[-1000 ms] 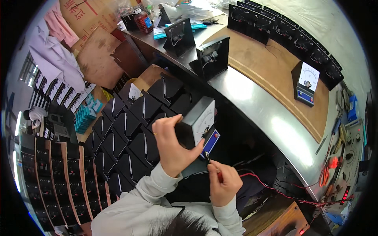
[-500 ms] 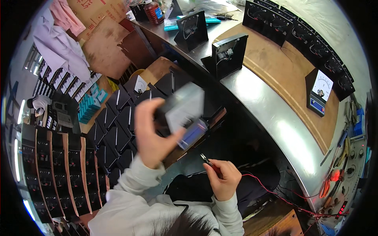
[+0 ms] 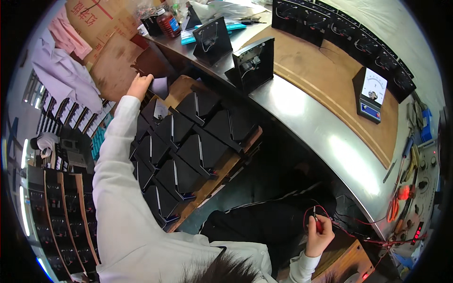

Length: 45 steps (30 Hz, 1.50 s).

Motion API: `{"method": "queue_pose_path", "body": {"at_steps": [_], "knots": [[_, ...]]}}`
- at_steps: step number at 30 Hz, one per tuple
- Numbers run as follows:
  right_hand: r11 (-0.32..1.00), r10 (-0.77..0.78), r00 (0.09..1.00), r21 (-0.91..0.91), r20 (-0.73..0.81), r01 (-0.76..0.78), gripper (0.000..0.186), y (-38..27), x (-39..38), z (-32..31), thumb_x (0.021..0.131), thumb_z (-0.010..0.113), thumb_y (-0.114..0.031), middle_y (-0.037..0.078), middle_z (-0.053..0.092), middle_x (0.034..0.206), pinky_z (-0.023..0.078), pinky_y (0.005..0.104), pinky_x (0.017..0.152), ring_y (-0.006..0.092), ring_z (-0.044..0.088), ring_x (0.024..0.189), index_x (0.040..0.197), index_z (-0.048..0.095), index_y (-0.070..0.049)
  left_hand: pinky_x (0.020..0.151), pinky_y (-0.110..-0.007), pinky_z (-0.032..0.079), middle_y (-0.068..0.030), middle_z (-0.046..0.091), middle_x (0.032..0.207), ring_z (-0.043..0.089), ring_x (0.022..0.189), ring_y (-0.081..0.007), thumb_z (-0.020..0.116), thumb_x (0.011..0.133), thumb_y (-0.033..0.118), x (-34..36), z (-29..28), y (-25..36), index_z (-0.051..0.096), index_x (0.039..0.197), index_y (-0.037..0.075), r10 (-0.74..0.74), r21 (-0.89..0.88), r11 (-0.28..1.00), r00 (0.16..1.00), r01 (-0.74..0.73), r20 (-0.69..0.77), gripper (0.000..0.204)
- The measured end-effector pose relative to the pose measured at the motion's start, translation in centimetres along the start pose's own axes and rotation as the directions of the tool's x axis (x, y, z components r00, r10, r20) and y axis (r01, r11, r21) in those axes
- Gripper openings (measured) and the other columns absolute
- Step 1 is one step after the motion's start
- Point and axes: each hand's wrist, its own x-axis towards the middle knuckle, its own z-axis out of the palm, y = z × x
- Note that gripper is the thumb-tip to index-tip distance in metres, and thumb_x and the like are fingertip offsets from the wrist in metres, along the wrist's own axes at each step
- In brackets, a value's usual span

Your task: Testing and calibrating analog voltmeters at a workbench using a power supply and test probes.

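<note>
My left hand [image 3: 140, 86] is stretched out to the upper left, fingers closed on a dark meter housing [image 3: 159, 87], whose face is hidden. Below and right of it, several black meter cases [image 3: 186, 167] lie in rows on a wooden pallet [image 3: 207, 193], one white dial [image 3: 160, 111] showing among them. At the lower right, my right hand [image 3: 320, 233] grips a test lead clip [image 3: 317, 225] with a red grip and a metal tip, pointing up; red wire [image 3: 322, 208] loops beside it.
A steel bench [image 3: 339, 160] curves rightward, bearing two open housings [image 3: 257, 61], a board [image 3: 302, 66] with an upright meter [image 3: 371, 94] and a row of panels [image 3: 306, 23]. Tools [image 3: 392, 210] and a control box [image 3: 427, 174] stand right. A co-worker [image 3: 46, 144] and racks [image 3: 61, 212] are left.
My left hand has carried the meter away from the clip, up and far to the left. My right hand has moved right and slightly down, still holding the clip.
</note>
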Motion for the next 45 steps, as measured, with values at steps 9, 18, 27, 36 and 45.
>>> {"method": "queue_pose_path", "body": {"at_steps": [9,18,27,36,45], "knots": [[0.971,0.233,0.968,0.073,-0.094,-0.227,0.011,2.1,-2.7,-4.0,0.089,0.074,-0.002,0.001,0.066,0.081,0.045,0.0180,0.062,0.0046,0.058,0.068,0.098,0.069,0.001,0.109,-0.065,0.028,-0.0019,0.068,0.115,0.055,0.123,-0.0230,0.068,0.077,0.007,0.5,8.8,2.5,0.069,0.108,0.023,-0.092,0.114,0.993,0.837,0.036,0.540,0.035],[0.945,0.235,0.944,0.281,-0.232,-0.166,0.019,1.8,-2.3,-2.9,0.083,0.080,-0.003,0.005,0.070,0.088,0.049,0.0218,0.071,0.0080,0.062,0.078,0.099,0.072,0.002,0.106,-0.036,0.046,-0.0136,0.066,0.124,0.061,0.121,-0.0221,0.066,0.090,-0.002,3.2,-18.2,22.2,0.062,0.122,-0.004,0.677,-0.973,0.067,0.706,0.222,0.208,0.033],[0.994,-0.106,0.955,-0.011,-0.277,0.108,0.022,-1.6,-4.1,-5.2,0.076,0.085,-0.008,0.010,0.065,0.074,0.049,0.0273,0.058,0.0201,0.063,0.062,0.093,0.073,-0.001,0.119,-0.039,0.027,-0.0219,0.031,0.156,0.031,0.147,-0.0301,0.077,0.089,0.019,24.7,-18.0,51.7,0.013,0.159,0.005,0.135,-0.930,-0.082,0.920,-0.360,-0.368,0.097],[0.904,0.428,0.716,0.282,-0.552,-0.322,0.018,3.3,-9.3,-13.0,0.083,0.081,-0.006,-0.001,0.064,0.081,0.046,0.0211,0.066,0.0060,0.055,0.072,0.096,0.071,0.003,0.112,-0.041,0.039,-0.0204,0.050,0.144,0.049,0.134,-0.0302,0.091,0.064,0.005,19.2,-20.0,56.3,0.019,0.159,0.015,0.342,-0.944,-0.222,0.887,-0.244,-0.309,0.120],[0.990,-0.102,0.885,0.038,-0.455,0.134,0.022,-1.4,-2.0,-6.1,0.078,0.081,0.002,0.011,0.063,0.079,0.047,0.0270,0.058,0.0158,0.059,0.065,0.094,0.067,0.002,0.107,-0.041,0.042,-0.0193,0.058,0.131,0.057,0.123,-0.0304,0.085,0.072,0.014,5.5,-23.2,55.8,0.009,0.159,0.005,0.461,-0.878,-0.383,0.764,-0.288,-0.451,0.116]]}}
